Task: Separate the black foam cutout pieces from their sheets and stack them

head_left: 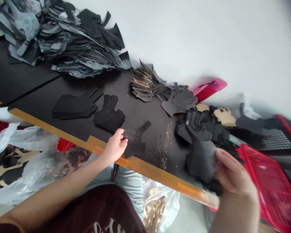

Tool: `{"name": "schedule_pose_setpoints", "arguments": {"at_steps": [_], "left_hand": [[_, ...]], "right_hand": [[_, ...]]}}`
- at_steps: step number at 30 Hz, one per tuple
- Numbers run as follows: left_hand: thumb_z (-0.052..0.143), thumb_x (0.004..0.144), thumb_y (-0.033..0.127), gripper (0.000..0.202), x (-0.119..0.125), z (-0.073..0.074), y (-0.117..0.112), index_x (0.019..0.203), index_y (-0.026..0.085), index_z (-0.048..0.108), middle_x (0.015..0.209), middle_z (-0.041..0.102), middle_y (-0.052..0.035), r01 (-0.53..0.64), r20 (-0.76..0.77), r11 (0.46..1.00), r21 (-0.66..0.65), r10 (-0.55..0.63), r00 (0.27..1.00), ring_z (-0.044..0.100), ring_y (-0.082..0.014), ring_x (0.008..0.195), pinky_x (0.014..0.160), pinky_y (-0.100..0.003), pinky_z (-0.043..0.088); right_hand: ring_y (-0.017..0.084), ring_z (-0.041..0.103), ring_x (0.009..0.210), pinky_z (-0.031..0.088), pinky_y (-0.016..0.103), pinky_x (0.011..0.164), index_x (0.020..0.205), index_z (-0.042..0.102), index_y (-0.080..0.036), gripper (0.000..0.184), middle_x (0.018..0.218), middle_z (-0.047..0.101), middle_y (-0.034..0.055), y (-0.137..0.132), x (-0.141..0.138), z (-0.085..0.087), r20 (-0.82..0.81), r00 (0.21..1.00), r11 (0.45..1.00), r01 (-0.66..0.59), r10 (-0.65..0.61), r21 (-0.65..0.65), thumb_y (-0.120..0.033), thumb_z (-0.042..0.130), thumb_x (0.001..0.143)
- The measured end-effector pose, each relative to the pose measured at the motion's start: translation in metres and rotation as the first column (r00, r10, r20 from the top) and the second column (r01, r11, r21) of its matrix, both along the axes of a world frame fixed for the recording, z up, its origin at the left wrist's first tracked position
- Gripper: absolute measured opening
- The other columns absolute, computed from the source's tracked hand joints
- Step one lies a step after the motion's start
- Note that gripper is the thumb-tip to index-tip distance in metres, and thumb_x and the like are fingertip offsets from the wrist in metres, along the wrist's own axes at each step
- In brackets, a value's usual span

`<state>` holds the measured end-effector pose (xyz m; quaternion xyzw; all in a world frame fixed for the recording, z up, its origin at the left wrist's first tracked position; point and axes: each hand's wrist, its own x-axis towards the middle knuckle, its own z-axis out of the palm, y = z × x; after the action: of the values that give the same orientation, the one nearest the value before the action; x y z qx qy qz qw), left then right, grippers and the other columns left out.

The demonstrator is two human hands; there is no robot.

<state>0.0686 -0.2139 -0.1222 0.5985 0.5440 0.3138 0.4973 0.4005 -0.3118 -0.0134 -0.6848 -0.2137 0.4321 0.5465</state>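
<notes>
The left hand (115, 145) is pinching the edge of a flat, glove-shaped black foam cutout (135, 142) lying on the dark tabletop (145, 121). The thin, light piece is looking soft and floppy, so its edge is offering the easiest hold. The right hand (235, 174) is touching a second black foam cutout (200, 160), with blur hiding whether it is clamped.

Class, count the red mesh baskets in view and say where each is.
2: one red mesh basket beside the right hand at lower right, a second basket partly seen beyond it. More may be hidden.
</notes>
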Motion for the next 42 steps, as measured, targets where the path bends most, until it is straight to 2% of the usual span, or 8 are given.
{"name": "schedule_pose_setpoints", "arguments": {"at_steps": [5,11,13,16,26,31,39,42], "left_hand": [[0.047,0.083,0.034,0.036,0.028,0.01,-0.018,0.114,0.02,0.038,0.108,0.062,-0.0095,0.142,0.372,0.972,-0.186,-0.064,0.926,0.064,-0.018,0.084,0.068,-0.03,0.054],[0.056,0.081,0.04,0.052,0.021,0.042,-0.043,0.125,0.019,0.037,0.111,0.048,-0.0115,0.142,-0.005,0.985,0.1,-0.142,0.99,0.057,-0.0177,0.084,0.071,-0.033,0.052],[0.052,0.085,0.039,0.042,0.016,0.05,-0.04,0.121,0.021,0.04,0.107,0.048,-0.0076,0.191,0.077,0.977,0.092,-0.198,0.977,0.056,-0.0162,0.086,0.072,-0.031,0.052],[0.053,0.085,0.033,0.027,0.018,0.053,-0.034,0.108,0.023,0.044,0.092,0.051,-0.0011,0.311,0.302,0.95,-0.034,-0.287,0.909,0.055,-0.0128,0.081,0.072,-0.027,0.049],[0.063,0.07,0.024,0.027,0.018,0.043,-0.012,0.092,0.02,0.048,0.085,0.051,0.0029,-0.04,0.381,0.992,-0.123,0.085,0.921,0.05,-0.0082,0.072,0.056,-0.016,0.044],[0.068,0.066,0.027,0.035,0.004,0.049,0.014,0.095,0.021,0.049,0.087,0.049,0.0036,-0.121,0.413,0.981,-0.153,0.175,0.894,0.048,-0.007,0.067,0.05,-0.014,0.044],[0.064,0.071,0.027,0.03,0.003,0.04,-0.006,0.095,0.02,0.048,0.092,0.05,0.0003,0.015,0.242,0.992,-0.122,0.015,0.97,0.051,-0.01,0.075,0.057,-0.018,0.048],[0.061,0.073,0.025,0.024,0.014,0.033,-0.012,0.093,0.021,0.047,0.09,0.05,0.0013,0.07,0.212,0.993,-0.093,-0.049,0.976,0.052,-0.009,0.074,0.063,-0.019,0.049]], "right_hand": [[0.01,0.054,0.054,0.046,0.022,0.049,0.077,0.062,-0.02,0.03,0.065,0.057,-0.0023,-0.01,-0.016,0.016,0.338,0.907,0.961,0.192,-0.251,0.197,-0.037,0.078,0.057],[0.013,0.059,0.075,0.05,0.027,0.069,0.085,0.06,-0.017,0.005,0.081,0.062,0.004,-0.009,-0.116,-0.029,0.944,0.165,0.929,-0.192,-0.287,0.316,-0.017,0.061,0.079],[0.015,0.057,0.084,0.05,0.028,0.075,0.091,0.059,-0.016,0.013,0.089,0.061,0.0067,-0.01,-0.15,-0.05,0.964,0.096,0.895,-0.36,-0.246,0.264,-0.009,0.057,0.081],[0.016,0.052,0.082,0.048,0.03,0.073,0.099,0.057,-0.016,0.02,0.09,0.059,0.0079,-0.014,-0.19,-0.074,0.983,0.115,0.857,-0.483,-0.143,0.182,-0.006,0.05,0.084],[0.021,0.051,0.101,0.047,0.038,0.087,0.108,0.055,-0.021,0.029,0.104,0.055,0.0078,-0.041,-0.208,-0.083,0.974,0.214,0.849,-0.5,-0.069,0.17,-0.015,0.062,0.081],[0.033,0.04,0.121,0.039,0.058,0.096,0.12,0.05,-0.016,0.039,0.125,0.043,0.0184,-0.025,-0.189,-0.112,0.974,0.22,0.984,-0.177,0.057,-0.018,-0.029,0.058,0.085],[0.027,0.041,0.128,0.04,0.05,0.104,0.11,0.058,-0.016,0.025,0.129,0.05,0.0156,0.008,-0.116,-0.119,0.922,0.306,0.827,-0.561,0.235,-0.025,-0.021,0.05,0.088],[0.024,0.049,0.12,0.042,0.046,0.102,0.104,0.061,-0.019,0.02,0.121,0.057,0.0117,0.005,-0.108,-0.103,0.855,0.48,0.877,-0.476,0.196,0.067,-0.023,0.049,0.088]]}}
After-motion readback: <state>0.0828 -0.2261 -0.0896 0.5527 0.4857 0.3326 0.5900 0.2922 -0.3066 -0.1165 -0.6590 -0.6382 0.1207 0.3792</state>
